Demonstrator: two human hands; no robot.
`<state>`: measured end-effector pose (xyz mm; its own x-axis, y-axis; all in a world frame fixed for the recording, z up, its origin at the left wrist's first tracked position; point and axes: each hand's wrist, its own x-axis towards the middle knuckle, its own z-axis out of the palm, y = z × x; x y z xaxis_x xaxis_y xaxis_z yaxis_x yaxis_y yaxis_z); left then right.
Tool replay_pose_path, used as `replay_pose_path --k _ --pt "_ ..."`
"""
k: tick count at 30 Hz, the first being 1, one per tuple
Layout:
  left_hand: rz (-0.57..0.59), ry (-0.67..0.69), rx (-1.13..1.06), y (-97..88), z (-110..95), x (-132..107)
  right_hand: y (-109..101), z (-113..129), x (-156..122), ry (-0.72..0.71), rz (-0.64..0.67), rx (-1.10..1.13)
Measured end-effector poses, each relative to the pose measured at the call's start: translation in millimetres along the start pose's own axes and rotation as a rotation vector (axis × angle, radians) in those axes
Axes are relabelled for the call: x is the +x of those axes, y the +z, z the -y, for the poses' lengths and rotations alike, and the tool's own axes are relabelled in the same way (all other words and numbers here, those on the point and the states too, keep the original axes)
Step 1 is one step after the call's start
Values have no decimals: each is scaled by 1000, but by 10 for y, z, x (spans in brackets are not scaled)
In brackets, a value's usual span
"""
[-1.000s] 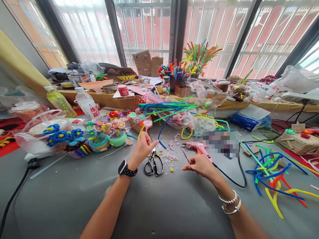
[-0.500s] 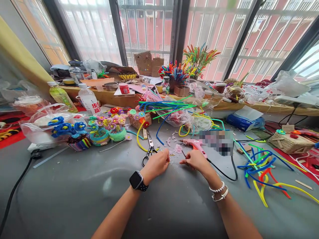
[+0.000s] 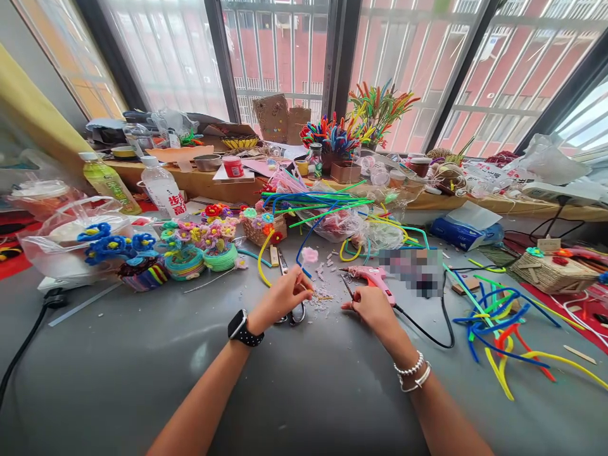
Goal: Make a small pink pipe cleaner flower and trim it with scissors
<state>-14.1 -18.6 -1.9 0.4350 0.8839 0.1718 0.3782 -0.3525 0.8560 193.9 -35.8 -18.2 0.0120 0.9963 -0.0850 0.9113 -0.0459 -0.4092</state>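
My left hand is closed, thumb and fingers pinched together. A pale pink fuzzy flower stands just beyond its fingertips and seems to be held by a stem that I cannot make out. My right hand is closed round a thin dark pointed tool, its tip facing up and left; its exact kind is unclear. Under my left hand lie black-handled scissors, partly covered. Pale fluff scraps are scattered between the hands. A pink glue gun rests just beyond my right hand.
Flower pots of fuzzy wire stand at left. A pile of coloured pipe cleaners lies at right, with more pipe cleaners over plastic bags ahead. The glue gun's black cord loops at right. Bottles stand back left.
My left hand has moved left and its fingers have turned upward. The pink flower has shifted left and away from me with it. My right hand stays almost in place with its tool.
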Motion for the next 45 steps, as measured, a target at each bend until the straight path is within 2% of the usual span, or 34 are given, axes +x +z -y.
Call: replay_pose_path --k 3,18,23,29,35,39,45 --pt "57 -49 81 18 54 -74 -13 -7 -7 2 17 -3" --pt "11 -61 321 -142 163 -179 -34 31 -77 -31 68 -45" --pt "4 -69 343 -238 223 -189 -51 -2 -64 -74 156 9" --pt "-9 -127 272 -317 217 -158 -148 -105 -40 10 376 91" --pt "-184 -78 340 -214 122 -25 -194 -96 27 40 430 60" --pt "-63 -26 387 -67 87 181 -196 -19 63 30 443 15" --pt "-18 -15 366 85 119 362 -184 28 18 39 387 -33"
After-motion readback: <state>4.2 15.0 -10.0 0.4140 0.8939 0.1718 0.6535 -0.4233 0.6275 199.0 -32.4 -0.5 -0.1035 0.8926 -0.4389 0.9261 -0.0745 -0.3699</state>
